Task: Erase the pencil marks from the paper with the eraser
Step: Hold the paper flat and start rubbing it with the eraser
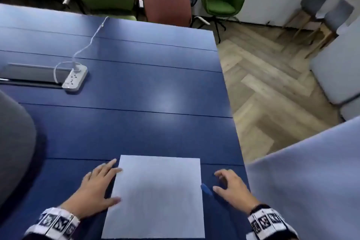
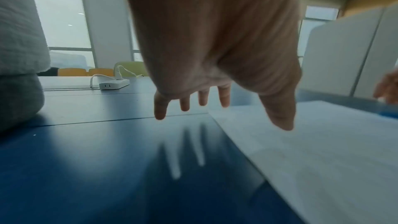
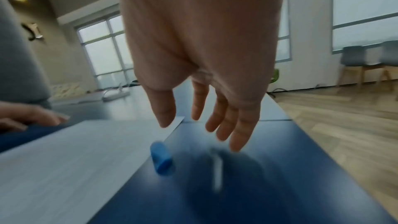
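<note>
A white sheet of paper [image 1: 157,197] lies at the near edge of the blue table [image 1: 136,87]; no pencil marks show on it in these blurred frames. A small blue eraser [image 1: 206,189] lies on the table against the paper's right edge, also seen in the right wrist view as the eraser [image 3: 161,158]. My left hand [image 1: 97,187] is spread at the paper's left edge, with the thumb and a fingertip over the sheet. My right hand [image 1: 230,187] hovers just right of the eraser, fingers loosely spread, holding nothing. In the wrist views the left hand [image 2: 215,108] and right hand [image 3: 204,125] both show straight fingers.
A white power strip [image 1: 75,78] with its cable lies far left on the table, beside a grey cable slot [image 1: 33,73]. The table's right edge [image 1: 233,122] drops to wooden floor. Chairs [image 1: 167,5] stand beyond the far edge. A grey cushion [image 1: 15,142] sits at left.
</note>
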`<state>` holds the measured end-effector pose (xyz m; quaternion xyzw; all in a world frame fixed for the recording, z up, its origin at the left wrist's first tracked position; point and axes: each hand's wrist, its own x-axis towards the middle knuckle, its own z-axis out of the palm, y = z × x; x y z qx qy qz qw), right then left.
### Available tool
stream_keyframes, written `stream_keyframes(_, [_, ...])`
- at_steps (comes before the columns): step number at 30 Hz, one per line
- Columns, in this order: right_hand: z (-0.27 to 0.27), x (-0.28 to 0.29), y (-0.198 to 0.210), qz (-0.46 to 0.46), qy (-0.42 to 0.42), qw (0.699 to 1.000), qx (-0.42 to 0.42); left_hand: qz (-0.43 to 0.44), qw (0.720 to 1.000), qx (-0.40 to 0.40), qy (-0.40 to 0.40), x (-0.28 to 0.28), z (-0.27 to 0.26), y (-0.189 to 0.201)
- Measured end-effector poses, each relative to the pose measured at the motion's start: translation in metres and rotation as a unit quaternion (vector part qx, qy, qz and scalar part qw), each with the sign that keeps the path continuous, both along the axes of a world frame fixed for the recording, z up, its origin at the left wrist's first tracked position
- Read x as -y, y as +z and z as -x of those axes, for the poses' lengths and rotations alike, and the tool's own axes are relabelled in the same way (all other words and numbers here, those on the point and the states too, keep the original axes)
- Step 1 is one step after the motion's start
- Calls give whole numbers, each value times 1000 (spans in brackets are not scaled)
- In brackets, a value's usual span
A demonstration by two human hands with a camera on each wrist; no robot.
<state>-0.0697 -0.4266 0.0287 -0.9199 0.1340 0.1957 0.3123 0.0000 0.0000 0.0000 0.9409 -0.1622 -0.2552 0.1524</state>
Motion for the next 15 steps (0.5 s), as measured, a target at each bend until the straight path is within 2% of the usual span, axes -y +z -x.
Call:
stream_keyframes(3, [-4,-10,-13,26,68,997,19,-42,998,-14,-44,-1,0,-9])
stream_keyframes(6, [1,-16,-22,25,84,996,25,-24,997,26,-64,-8,2,-21])
stream_keyframes(10, [9,-15,-30,41,78,996,21,1,994,50,-100,-18,-3,-27])
stream_keyframes(15, [15,-17,-37,58,49,997,22,-27,990,39,-131,-17,0,-29])
